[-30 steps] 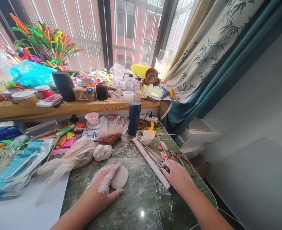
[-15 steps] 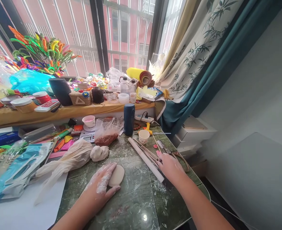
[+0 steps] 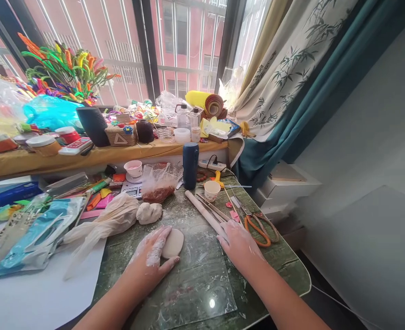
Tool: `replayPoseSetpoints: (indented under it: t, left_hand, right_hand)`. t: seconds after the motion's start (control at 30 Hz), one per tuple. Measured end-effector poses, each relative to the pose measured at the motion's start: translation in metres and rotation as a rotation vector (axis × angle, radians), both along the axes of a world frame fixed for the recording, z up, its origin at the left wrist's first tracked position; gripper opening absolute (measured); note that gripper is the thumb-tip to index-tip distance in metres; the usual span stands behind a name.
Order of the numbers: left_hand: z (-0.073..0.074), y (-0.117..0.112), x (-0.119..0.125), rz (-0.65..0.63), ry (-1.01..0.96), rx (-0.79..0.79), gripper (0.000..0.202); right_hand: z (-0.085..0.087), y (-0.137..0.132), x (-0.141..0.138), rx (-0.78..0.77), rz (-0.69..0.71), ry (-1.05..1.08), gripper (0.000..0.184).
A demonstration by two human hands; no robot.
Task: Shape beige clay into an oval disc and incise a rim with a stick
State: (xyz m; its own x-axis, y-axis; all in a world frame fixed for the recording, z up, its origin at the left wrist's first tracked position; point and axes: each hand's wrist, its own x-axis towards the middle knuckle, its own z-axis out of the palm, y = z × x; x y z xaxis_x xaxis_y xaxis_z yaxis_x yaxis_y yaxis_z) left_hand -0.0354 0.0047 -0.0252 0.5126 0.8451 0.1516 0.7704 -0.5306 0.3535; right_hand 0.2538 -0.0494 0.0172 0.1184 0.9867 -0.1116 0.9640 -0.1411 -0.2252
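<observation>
My left hand [image 3: 150, 261], dusted with flour, lies flat with fingers stretched over the left edge of a flattened round of pale dough [image 3: 173, 242] on a clear sheet [image 3: 202, 284] on the green table. My right hand [image 3: 238, 247] rests palm down over the near end of a long pale rolling pin [image 3: 202, 211]; its fingers curl onto the pin, but the grip is hidden from here. A lump of dough [image 3: 149, 212] sits behind the flattened round.
Orange-handled scissors [image 3: 257, 230], thin sticks [image 3: 216, 211] and a paper cup [image 3: 211, 189] lie right of the pin. A dark blue bottle [image 3: 190, 165], a bag of reddish filling [image 3: 158, 183] and a white plastic bag [image 3: 102, 224] stand behind. The table's rounded edge [image 3: 302, 284] is at right.
My right hand has slid left along the rolling pin toward the dough, uncovering the scissors. My left hand has stayed on the dough round.
</observation>
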Motion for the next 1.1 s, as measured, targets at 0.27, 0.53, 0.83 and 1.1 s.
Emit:
replayPoseSetpoints:
  t: [0.27,0.53,0.83,1.1]
  left_hand:
    - [-0.002,-0.002,0.000,-0.002,-0.024,-0.014,0.074]
    - [-0.005,0.001,-0.001,-0.029,-0.083,-0.008,0.076]
    - [0.000,0.000,0.001,-0.017,-0.075,-0.055,0.074]
    - [0.014,-0.005,-0.003,-0.071,-0.039,-0.077,0.077]
  right_hand:
    - [-0.005,-0.023,-0.068,-0.079,0.111,0.110,0.055]
    - [-0.011,-0.021,-0.081,-0.062,0.159,0.164,0.055]
    - [0.002,-0.023,-0.096,-0.135,0.169,0.118,0.060]
    - [0.008,-0.028,-0.085,-0.090,0.117,0.301,0.074]
